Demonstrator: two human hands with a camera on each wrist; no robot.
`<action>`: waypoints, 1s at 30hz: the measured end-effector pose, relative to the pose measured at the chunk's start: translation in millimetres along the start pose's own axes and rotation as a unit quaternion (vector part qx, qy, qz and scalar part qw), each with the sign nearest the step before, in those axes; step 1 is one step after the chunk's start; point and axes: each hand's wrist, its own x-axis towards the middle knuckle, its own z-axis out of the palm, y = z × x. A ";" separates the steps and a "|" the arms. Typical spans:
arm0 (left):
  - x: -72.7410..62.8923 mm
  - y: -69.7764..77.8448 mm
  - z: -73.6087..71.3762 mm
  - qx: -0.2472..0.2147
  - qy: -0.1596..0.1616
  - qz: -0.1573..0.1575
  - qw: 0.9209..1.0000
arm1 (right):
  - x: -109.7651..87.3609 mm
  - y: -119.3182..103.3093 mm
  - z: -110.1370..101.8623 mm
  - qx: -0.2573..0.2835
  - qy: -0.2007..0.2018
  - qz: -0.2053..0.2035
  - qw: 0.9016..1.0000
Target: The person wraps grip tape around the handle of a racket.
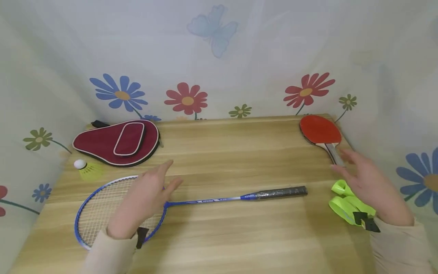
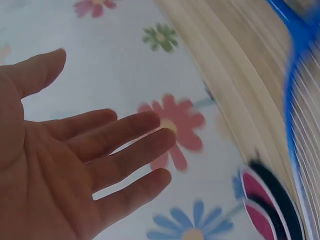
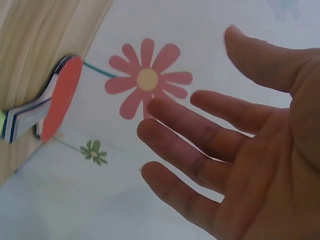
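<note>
My left hand (image 1: 142,201) hovers over the strung head of a blue badminton racket (image 1: 205,200), thumb and fingers spread and nothing held. The racket lies across the table with its black-wrapped handle toward the right. My right hand (image 1: 367,186) is above a bright yellow-green strap-like item (image 1: 345,207), which it partly hides. Its fingertips overlap the handle end of a red table tennis paddle (image 1: 321,130) in the head view. Both wrist views show relaxed, nearly straight fingers with bare palms: the left palm (image 2: 75,165) and the right palm (image 3: 260,165).
A maroon paddle case (image 1: 102,144) with white piping lies at the back left of the wooden table (image 1: 219,152). In front of it is a yellow shuttlecock (image 1: 89,170) with a white tip. A flower-printed curtain (image 1: 219,68) rises behind the table and at both sides.
</note>
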 end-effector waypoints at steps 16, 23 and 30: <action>38.8 81.0 123.1 0.042 -0.086 0.122 0.988 | -4.2 65.9 39.0 -0.182 -0.009 0.027 0.983; 39.0 84.9 129.7 0.071 -0.082 0.122 0.987 | -2.3 70.9 43.9 -0.159 -0.013 0.026 0.987; 42.2 85.2 130.3 0.086 -0.065 0.137 0.985 | 0.6 46.9 29.8 0.016 0.103 0.005 0.995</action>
